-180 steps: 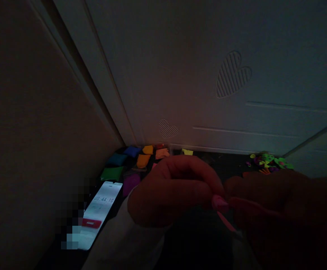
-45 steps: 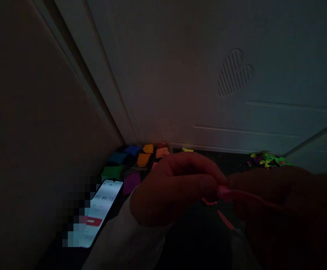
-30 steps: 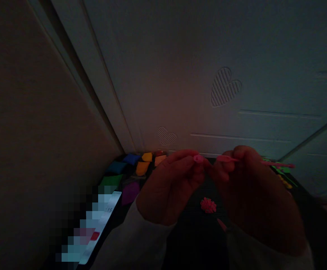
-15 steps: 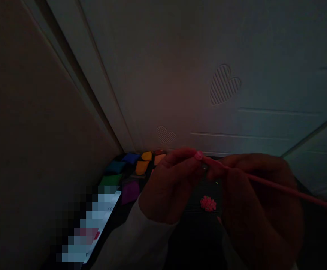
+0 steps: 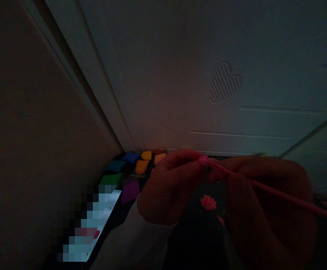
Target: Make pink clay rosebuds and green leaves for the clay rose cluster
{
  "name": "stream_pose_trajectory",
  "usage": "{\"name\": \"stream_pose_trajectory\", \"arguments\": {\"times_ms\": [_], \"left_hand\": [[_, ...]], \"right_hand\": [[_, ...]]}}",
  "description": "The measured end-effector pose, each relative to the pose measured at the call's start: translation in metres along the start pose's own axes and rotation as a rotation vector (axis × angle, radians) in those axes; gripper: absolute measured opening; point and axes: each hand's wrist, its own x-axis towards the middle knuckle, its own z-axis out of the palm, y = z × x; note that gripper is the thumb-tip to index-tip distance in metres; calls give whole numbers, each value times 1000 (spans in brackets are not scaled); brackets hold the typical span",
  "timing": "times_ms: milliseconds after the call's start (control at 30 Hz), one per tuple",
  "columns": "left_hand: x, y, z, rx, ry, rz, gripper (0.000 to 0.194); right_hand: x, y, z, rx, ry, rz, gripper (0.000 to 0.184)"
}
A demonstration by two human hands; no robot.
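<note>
Narrow is the grip of the left hand [image 5: 166, 183], thumb and forefinger pinching a small, rounded pink piece of soft-looking material [image 5: 203, 160]. Likewise the right hand [image 5: 267, 202] has its grip wrapped around a long, slim pink tool with a flattened end [image 5: 292, 200]; its thumb and fingers hold it like a pen, close behind that end. In the head view, the tool's flat tip meets the pink piece at the left fingertips, and its shaft slants down to the right edge. Both hands are raised above a dark, finely ridged surface [image 5: 193, 208].

Below the gap between the hands lies a bumpy, petalled pink cluster [image 5: 208, 203], apart from both. Near it, beside the right wrist, a pointed pink sliver [image 5: 221, 220] shows only in part.

To the left sit flat packets: blue [image 5: 131, 157], yellow [image 5: 146, 155], orange [image 5: 142, 167], teal [image 5: 115, 166], green [image 5: 111, 179] and purple [image 5: 130, 191]. Just in front of these lies a lit, pale-screened phone [image 5: 106, 217], largely blurred into blocks. Behind everything rises a pale panel [image 5: 152, 75] with two striped, embossed hearts, the larger one [image 5: 225, 84] higher and farther right. The light is dim.
</note>
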Motion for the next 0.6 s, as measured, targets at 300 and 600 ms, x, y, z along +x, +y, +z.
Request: {"name": "stream_pose_trajectory", "arguments": {"times_ms": [300,600], "left_hand": [[0,0,0,-1,15,-24,11],[-1,0,-1,3,-5,-28,10]], "right_hand": [[2,-2,-2,-18,-8,10,13],[1,-2,-3,-35,17,20,10]]}}
